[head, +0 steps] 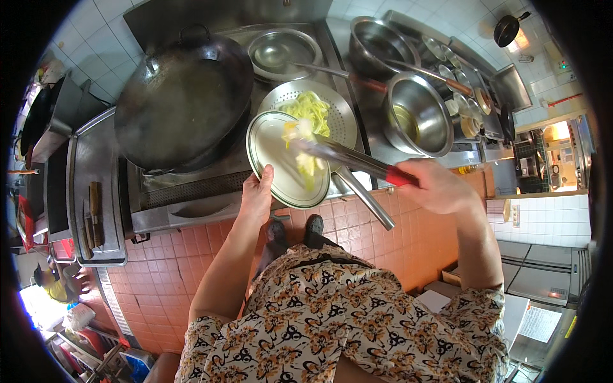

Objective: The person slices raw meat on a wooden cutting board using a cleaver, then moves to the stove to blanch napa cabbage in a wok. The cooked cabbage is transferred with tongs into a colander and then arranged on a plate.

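My left hand [258, 194] grips the rim of an oval white plate [273, 143] with green lines round its edge, which is tilted. In my right hand [436, 186] are metal tongs [354, 160] with a red grip; their tips hold pale green leafy vegetable [309, 165] over the plate, blurred. Behind the plate, a perforated metal strainer [345, 115] with a tubular handle holds more leafy vegetable [313, 110]. Left of it a large dark wok [182, 110] stands on the range, with cloudy liquid or steam inside.
A metal bowl [273, 52] with a ladle [330, 71] stands behind the strainer. Two deep steel bowls [421, 115] are at the right, one holding yellowish liquid. Brushes [95, 210] lie on the left metal counter [110, 167]. A person [60, 282] is at the far lower left.
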A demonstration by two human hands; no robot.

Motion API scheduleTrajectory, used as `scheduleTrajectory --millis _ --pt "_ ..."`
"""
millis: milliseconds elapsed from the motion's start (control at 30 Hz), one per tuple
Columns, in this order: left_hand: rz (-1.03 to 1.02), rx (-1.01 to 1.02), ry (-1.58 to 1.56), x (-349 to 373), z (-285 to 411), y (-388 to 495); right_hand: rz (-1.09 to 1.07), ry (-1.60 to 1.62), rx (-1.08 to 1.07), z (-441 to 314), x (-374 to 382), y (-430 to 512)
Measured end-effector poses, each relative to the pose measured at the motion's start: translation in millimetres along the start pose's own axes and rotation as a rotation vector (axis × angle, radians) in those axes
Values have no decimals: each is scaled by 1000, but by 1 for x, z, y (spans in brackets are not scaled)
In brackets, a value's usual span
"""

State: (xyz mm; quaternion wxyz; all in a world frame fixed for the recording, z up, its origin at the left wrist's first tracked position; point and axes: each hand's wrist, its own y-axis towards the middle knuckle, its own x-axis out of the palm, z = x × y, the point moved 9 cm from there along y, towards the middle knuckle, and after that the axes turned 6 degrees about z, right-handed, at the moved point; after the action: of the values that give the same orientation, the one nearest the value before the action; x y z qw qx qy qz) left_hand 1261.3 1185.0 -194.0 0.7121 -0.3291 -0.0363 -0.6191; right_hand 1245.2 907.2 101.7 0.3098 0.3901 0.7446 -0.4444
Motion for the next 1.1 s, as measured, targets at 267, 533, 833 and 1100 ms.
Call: scheduleTrajectory --millis 267,533,833,1100 --pt "29 -162 -140 -2 -9 -39 69 23 22 20 15 27" --pt "166 -153 -140 -72 3 -93 315 -269 -274 55 63 56" --pt "187 -67 -76 -132 11 -148 265 -385 -309 52 106 137" --pt "212 -73 -61 -129 6 -147 233 -377 -362 50 81 144"
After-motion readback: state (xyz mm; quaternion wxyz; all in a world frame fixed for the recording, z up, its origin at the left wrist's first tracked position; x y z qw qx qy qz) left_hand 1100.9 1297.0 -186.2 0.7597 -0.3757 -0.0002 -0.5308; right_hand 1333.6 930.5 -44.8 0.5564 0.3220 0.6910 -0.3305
